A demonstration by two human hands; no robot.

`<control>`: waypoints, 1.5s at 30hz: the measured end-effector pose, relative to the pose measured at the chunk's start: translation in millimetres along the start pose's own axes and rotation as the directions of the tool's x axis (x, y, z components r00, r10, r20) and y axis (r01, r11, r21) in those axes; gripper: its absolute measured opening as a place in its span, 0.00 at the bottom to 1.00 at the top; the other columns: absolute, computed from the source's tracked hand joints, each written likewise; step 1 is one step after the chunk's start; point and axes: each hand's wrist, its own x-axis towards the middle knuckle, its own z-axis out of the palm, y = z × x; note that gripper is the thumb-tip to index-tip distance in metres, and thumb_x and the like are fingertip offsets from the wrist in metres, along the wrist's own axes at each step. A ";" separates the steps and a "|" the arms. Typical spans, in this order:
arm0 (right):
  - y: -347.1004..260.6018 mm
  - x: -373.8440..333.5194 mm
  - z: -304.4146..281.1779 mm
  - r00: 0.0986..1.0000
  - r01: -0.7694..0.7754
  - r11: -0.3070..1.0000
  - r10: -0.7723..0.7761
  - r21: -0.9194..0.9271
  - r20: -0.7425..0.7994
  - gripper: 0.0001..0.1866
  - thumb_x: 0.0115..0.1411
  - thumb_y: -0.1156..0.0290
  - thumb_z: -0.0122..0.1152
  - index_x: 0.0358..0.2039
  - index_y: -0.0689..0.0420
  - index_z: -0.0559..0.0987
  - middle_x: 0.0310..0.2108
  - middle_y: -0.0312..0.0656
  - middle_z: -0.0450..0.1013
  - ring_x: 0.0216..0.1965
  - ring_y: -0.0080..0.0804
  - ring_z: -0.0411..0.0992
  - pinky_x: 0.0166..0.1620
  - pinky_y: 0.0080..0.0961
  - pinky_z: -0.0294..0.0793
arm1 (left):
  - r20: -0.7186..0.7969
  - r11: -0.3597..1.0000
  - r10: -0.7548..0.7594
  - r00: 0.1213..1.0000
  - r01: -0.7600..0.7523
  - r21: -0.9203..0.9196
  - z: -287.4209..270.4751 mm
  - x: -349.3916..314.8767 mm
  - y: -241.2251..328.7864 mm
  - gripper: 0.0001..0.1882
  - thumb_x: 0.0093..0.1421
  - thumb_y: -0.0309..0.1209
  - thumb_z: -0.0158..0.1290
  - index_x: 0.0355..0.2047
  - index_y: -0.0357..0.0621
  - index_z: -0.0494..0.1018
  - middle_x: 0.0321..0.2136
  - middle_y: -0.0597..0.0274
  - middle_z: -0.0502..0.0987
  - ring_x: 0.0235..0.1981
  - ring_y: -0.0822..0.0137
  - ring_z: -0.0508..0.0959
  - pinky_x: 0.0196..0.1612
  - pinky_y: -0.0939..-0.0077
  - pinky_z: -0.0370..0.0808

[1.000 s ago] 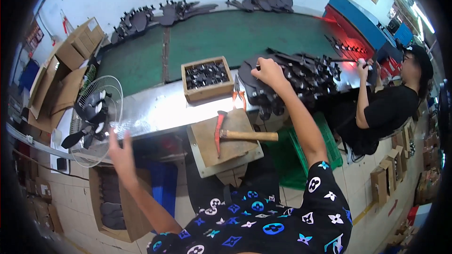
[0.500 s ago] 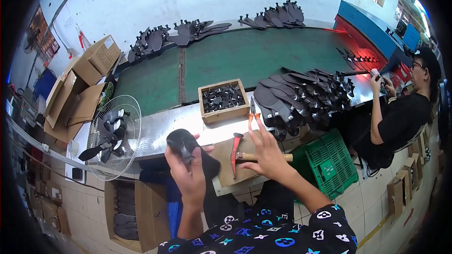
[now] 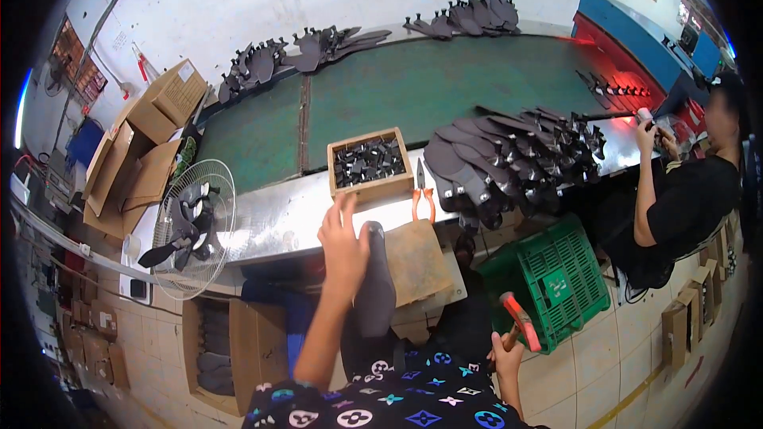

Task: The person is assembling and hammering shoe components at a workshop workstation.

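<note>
Sole: long, rounded piece in dark grey with a matt face, lying across the left side of the tan-topped square block as seen from above, right beside the left hand
Left hand posture: fingers stretched out and slightly parted, tips near the lower front edge of the open-topped pale wooden box; whether they touch it, or the thumb side grips the sole, I cannot tell
Right hand: fingers wrapped round the wooden handle of the red-headed hammer, which is held up, right of the block and in front of the green plastic crate
Box contents: small black blocky pieces, heaped loosely
Metal bench strip: orange-handled pliers rest right of the box, and just past them a pile of dark grey soles with glossy dark ends
Step in hand: seems to be readying, hammer in grasp and the left hand over by the box
Next move: any blow would call for the sole seated steadily on the block and the left fingers well away from the hammer
</note>
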 end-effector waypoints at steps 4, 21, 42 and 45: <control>-19.5 0.2 6.6 0.991 -0.131 0.975 0.135 0.177 -0.013 0.22 0.65 0.66 0.62 0.18 0.51 0.63 0.11 0.29 0.60 0.08 0.17 0.57 0.12 0.18 0.58 | 0.017 0.962 0.112 0.994 -0.113 0.250 18.1 95.5 -46.5 0.12 0.58 0.31 0.60 0.42 0.43 0.78 0.44 0.53 0.77 0.49 0.55 0.75 0.49 0.60 0.72; -204.3 61.4 86.5 0.788 0.324 0.885 -0.448 0.333 0.423 0.08 0.65 0.73 0.59 0.42 0.61 0.83 0.31 0.30 0.77 0.29 0.12 0.67 0.32 0.14 0.66 | 0.265 0.563 -0.088 0.960 0.268 -0.782 -34.6 82.3 4.1 0.11 0.59 0.26 0.63 0.41 0.35 0.82 0.24 0.63 0.81 0.23 0.77 0.78 0.28 0.85 0.72; -216.4 62.2 180.6 0.624 0.291 0.904 -0.428 0.313 0.654 0.17 0.53 0.74 0.73 0.44 0.59 0.79 0.35 0.29 0.77 0.24 0.07 0.63 0.27 0.10 0.61 | 0.218 0.828 0.105 0.970 0.036 -0.560 -58.0 -14.8 -4.7 0.23 0.48 0.30 0.69 0.43 0.39 0.75 0.42 0.55 0.79 0.42 0.56 0.78 0.45 0.66 0.74; -223.5 74.9 187.5 0.614 0.336 0.890 -0.456 0.309 0.645 0.22 0.53 0.74 0.73 0.47 0.61 0.78 0.35 0.30 0.78 0.25 0.09 0.64 0.27 0.11 0.62 | 0.139 0.854 0.088 0.986 -0.002 -0.520 -8.7 -7.1 -38.1 0.23 0.51 0.32 0.67 0.46 0.38 0.74 0.44 0.52 0.78 0.45 0.53 0.78 0.49 0.65 0.73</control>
